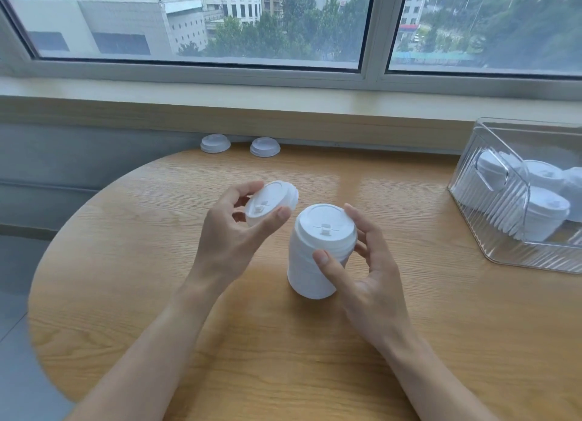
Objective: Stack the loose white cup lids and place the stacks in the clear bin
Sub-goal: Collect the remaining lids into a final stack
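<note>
A tall stack of white cup lids (315, 256) stands upright on the round wooden table (315, 357). My right hand (362, 269) grips it near the top, thumb in front and fingers behind. My left hand (233, 228) holds a short tilted stack of lids (271, 200) in the air, just left of and slightly above the tall stack, pinched between thumb and fingers. Two loose lids (215, 143) (265, 146) lie at the table's far edge. The clear bin (491, 231) at the right holds several lid stacks (544, 219).
A window ledge (283, 118) runs along the table's far side, just behind the two loose lids. The table's rounded edge drops off at the left toward a grey floor (19, 326). The bin's open top faces up.
</note>
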A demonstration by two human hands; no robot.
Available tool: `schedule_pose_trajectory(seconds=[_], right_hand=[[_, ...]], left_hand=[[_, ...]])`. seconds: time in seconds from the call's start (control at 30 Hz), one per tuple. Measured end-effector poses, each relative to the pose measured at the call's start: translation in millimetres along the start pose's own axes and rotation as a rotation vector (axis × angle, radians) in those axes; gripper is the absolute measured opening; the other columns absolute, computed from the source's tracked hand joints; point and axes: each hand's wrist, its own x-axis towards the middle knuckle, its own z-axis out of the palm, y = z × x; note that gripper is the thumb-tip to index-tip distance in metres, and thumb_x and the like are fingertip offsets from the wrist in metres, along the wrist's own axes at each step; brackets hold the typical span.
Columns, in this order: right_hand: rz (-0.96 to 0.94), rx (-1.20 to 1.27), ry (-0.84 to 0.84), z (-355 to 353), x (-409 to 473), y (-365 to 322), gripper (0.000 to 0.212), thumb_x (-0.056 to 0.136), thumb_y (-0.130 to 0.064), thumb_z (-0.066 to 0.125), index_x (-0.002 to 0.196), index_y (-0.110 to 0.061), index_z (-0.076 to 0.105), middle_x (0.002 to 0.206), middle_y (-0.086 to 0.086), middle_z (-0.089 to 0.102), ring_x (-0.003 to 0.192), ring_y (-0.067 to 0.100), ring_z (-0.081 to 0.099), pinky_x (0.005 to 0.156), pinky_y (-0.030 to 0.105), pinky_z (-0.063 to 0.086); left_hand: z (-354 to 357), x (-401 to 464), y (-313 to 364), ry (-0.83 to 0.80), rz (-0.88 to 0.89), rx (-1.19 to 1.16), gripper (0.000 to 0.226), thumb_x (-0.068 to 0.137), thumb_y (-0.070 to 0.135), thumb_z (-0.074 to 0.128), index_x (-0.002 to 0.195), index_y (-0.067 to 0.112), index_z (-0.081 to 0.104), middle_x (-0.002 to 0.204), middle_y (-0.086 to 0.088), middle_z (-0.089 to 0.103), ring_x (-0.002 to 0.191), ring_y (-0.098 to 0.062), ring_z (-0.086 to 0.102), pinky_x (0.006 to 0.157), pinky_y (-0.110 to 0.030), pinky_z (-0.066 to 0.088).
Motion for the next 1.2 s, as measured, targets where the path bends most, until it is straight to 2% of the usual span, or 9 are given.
schedule_pose_trajectory(seconds=[0.23, 0.33, 0.4, 0.53, 0.63, 0.73, 0.9, 1.07, 1.2], right_hand=[[0.012, 0.014, -0.014, 0, 1, 1, 0.078, 0.075, -0.071, 0.075, 0.144, -0.051, 0.045, 0.136, -0.027, 0.06, 0.127, -0.002, 0.057, 0.101, 0.022, 0.047], [0.013, 0.013, -0.027, 0, 1, 2, 0.074, 0.076, -0.066, 0.076, 0.142, -0.05, 0.047, 0.135, -0.029, 0.061, 0.125, -0.003, 0.058, 0.098, 0.019, 0.048], [0.015, 0.007, -0.032, -1, 1, 4, 0.074, 0.077, -0.062, 0.076, 0.144, -0.045, 0.048, 0.135, -0.029, 0.061, 0.125, -0.002, 0.058, 0.102, 0.024, 0.048], [0.048, 0.009, -0.063, -4, 1, 6, 0.081, 0.073, -0.067, 0.079, 0.144, -0.05, 0.045, 0.138, -0.03, 0.058, 0.128, -0.004, 0.055, 0.106, 0.036, 0.05], [0.052, -0.015, -0.122, -6, 2, 5, 0.088, 0.07, -0.065, 0.084, 0.145, -0.052, 0.041, 0.141, -0.029, 0.056, 0.131, -0.005, 0.052, 0.111, 0.039, 0.046], [0.059, -0.045, -0.178, -11, 3, 9, 0.088, 0.07, -0.059, 0.088, 0.144, -0.052, 0.041, 0.138, -0.031, 0.057, 0.128, -0.009, 0.053, 0.108, 0.033, 0.046], [0.114, -0.016, -0.246, -17, 5, 15, 0.076, 0.068, -0.056, 0.092, 0.133, -0.048, 0.054, 0.126, -0.025, 0.066, 0.115, -0.003, 0.064, 0.09, 0.025, 0.056], [0.128, -0.021, -0.249, -22, 9, 19, 0.076, 0.066, -0.056, 0.092, 0.134, -0.044, 0.059, 0.125, -0.024, 0.068, 0.116, -0.003, 0.064, 0.105, 0.037, 0.052], [0.119, -0.008, -0.261, -22, 9, 18, 0.075, 0.07, -0.047, 0.094, 0.135, -0.047, 0.057, 0.127, -0.019, 0.069, 0.118, 0.004, 0.065, 0.104, 0.04, 0.054]], left_hand=[[29, -17, 47, -0.114, 0.163, 0.18, 0.075, 0.064, 0.078, 0.074, 0.124, 0.036, 0.062, 0.118, 0.024, 0.061, 0.114, -0.001, 0.055, 0.086, -0.012, 0.044], [38, -21, 50, -0.19, 0.167, 0.301, 0.076, 0.066, 0.077, 0.076, 0.126, 0.034, 0.061, 0.119, 0.024, 0.056, 0.118, -0.002, 0.048, 0.096, -0.026, 0.048], [39, -22, 49, -0.214, 0.153, 0.342, 0.076, 0.066, 0.078, 0.074, 0.128, 0.036, 0.059, 0.12, 0.024, 0.055, 0.119, -0.003, 0.047, 0.096, -0.032, 0.049], [31, -18, 45, -0.31, 0.128, 0.322, 0.087, 0.062, 0.087, 0.068, 0.135, 0.045, 0.049, 0.129, 0.028, 0.05, 0.126, 0.003, 0.047, 0.096, -0.021, 0.043], [18, -10, 45, -0.486, 0.1, 0.241, 0.094, 0.067, 0.075, 0.078, 0.148, 0.049, 0.038, 0.142, 0.03, 0.048, 0.134, 0.012, 0.042, 0.103, -0.018, 0.039], [11, -3, 43, -0.626, 0.128, 0.253, 0.096, 0.074, 0.052, 0.087, 0.154, 0.045, 0.036, 0.139, 0.035, 0.052, 0.135, 0.011, 0.046, 0.107, -0.014, 0.038], [12, 2, 42, -0.578, 0.185, 0.296, 0.084, 0.072, 0.047, 0.092, 0.145, 0.041, 0.051, 0.133, 0.035, 0.056, 0.128, 0.011, 0.051, 0.095, -0.002, 0.041], [7, 4, 44, -0.487, 0.125, 0.115, 0.079, 0.068, 0.053, 0.091, 0.137, 0.036, 0.058, 0.125, 0.023, 0.066, 0.124, 0.0, 0.06, 0.087, -0.016, 0.055], [-2, 7, 45, -0.426, 0.121, 0.059, 0.076, 0.069, 0.053, 0.09, 0.135, 0.032, 0.059, 0.124, 0.017, 0.069, 0.122, -0.005, 0.063, 0.083, -0.018, 0.057]])
